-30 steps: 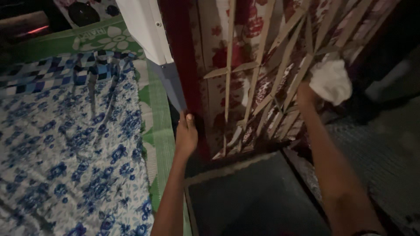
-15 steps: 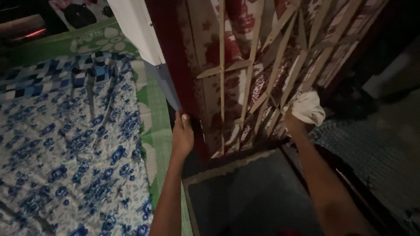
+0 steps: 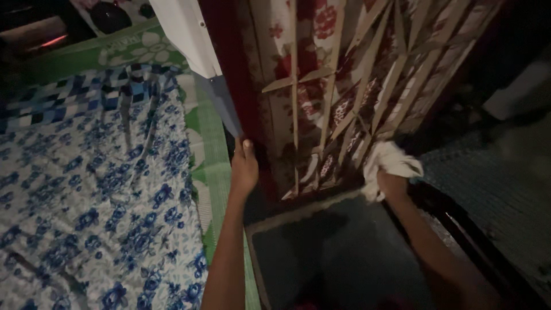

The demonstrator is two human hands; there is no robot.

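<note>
Moved: right hand (image 3: 392, 185) lower on lattice (image 3: 367, 92), grip closed on white cloth (image 3: 390, 163), for wiping.
Left hand (image 3: 244, 169): grip closed on red frame (image 3: 238, 86), steadying it.

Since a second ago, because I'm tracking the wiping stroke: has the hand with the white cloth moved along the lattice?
Yes. The right hand with the white cloth has come down the wooden lattice, from its upper right to its bottom edge.

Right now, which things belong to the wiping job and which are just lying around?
In use:
- white cloth in right hand
- wooden lattice panel
- dark red frame edge, gripped by left hand

Lying about:
- blue floral sheet
- green mat
- dark floor mat
</note>
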